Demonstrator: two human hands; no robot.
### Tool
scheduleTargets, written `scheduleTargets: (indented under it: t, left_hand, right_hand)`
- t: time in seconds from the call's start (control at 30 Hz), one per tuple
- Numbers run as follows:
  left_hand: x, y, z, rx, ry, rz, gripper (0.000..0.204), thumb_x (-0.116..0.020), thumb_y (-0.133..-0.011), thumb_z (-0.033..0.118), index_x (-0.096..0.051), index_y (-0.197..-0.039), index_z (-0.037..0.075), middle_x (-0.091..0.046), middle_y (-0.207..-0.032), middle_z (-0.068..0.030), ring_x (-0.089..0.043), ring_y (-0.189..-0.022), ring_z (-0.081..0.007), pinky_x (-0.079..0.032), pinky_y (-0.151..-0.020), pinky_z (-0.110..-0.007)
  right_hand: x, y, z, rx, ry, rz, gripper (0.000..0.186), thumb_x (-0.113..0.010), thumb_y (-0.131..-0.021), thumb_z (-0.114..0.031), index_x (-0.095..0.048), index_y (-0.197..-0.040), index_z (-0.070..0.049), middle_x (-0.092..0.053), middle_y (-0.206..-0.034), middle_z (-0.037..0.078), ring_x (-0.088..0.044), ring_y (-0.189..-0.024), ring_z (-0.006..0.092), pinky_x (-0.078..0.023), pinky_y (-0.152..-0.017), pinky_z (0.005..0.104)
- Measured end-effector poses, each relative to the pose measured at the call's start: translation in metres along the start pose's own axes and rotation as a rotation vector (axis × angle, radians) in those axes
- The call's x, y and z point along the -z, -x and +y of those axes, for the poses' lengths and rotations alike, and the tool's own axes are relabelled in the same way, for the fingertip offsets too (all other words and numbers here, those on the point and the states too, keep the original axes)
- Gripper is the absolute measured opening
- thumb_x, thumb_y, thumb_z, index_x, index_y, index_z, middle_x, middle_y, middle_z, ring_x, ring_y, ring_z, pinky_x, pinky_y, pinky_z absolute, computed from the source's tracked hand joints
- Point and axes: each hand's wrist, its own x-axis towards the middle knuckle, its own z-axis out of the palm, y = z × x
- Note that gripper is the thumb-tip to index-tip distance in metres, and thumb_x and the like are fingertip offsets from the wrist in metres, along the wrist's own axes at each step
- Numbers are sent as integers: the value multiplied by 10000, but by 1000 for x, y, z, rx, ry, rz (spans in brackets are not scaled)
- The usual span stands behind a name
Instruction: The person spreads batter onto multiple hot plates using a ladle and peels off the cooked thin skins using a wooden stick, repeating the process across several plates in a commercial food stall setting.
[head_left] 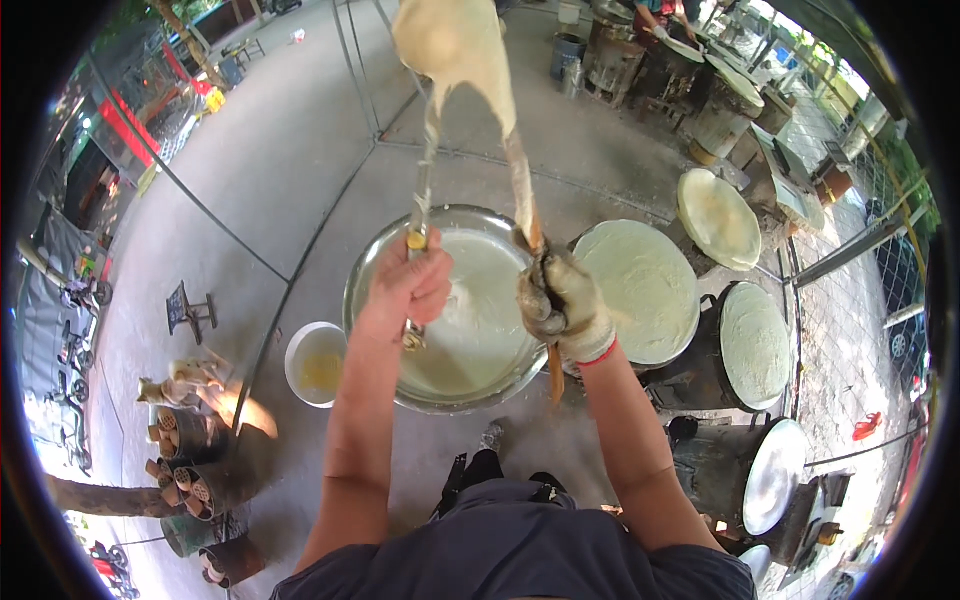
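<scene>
My bare left hand [408,282] is closed around a batter-smeared rod [426,190] with a yellowish band at the grip. My gloved right hand [558,298] grips a wooden stick [557,378], also coated pale higher up. A cream-coloured mass of dough or batter [450,40] is on the upper ends of both tools, raised high in front. Below my hands is a wide steel basin [365,275] of pale batter. Just left of it stands a white bucket [298,362] with yellowish liquid.
Drum stoves with batter-covered round plates [635,285] [752,340] and a bare metal plate [772,475] line the right, beside wire fencing [885,240]. Another person [660,20] works at back right. A small stool [190,313] and buckets of perforated briquettes [210,480] are left. Cables [350,190] cross the floor.
</scene>
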Motion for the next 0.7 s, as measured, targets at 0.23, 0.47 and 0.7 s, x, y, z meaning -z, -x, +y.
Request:
scheduleTargets:
  t: [0.23, 0.47, 0.7]
  left_hand:
    - [-61, 36, -62, 305, -478, 261, 152, -550, -886, 130, -399, -874, 114, -372, -557, 24, -332, -380, -66, -264, -338, -240]
    - [-222, 92, -233, 977, 8, -163, 191, -457, -936, 98, -381, -761, 104, -351, -580, 45, -329, -401, -33, -281, -323, -206]
    - [-391, 158, -412, 1589, 455, -322, 282, -384, -972, 122, -355, -692, 126, -312, -572, 48, -295, -396, -28, -305, -347, -179]
  right_hand:
    - [35, 116, 10, 199, 230, 584, 305, -533, -936, -168, -575, -1182, 6, -560, -716, -14, -473, -508, 63, -353, -412, 209]
    - [128, 382, 44, 141, 1047, 1083, 405, -516, -906, -385, -566, -1238, -158, -643, -990, 179, -605, -913, 402, -482, -757, 439]
    - [108, 787, 159, -220, 1361, 1380, 324, -540, -890, -320, -591, -1195, -222, -620, -822, 150, -621, -744, 343, -481, -659, 442]
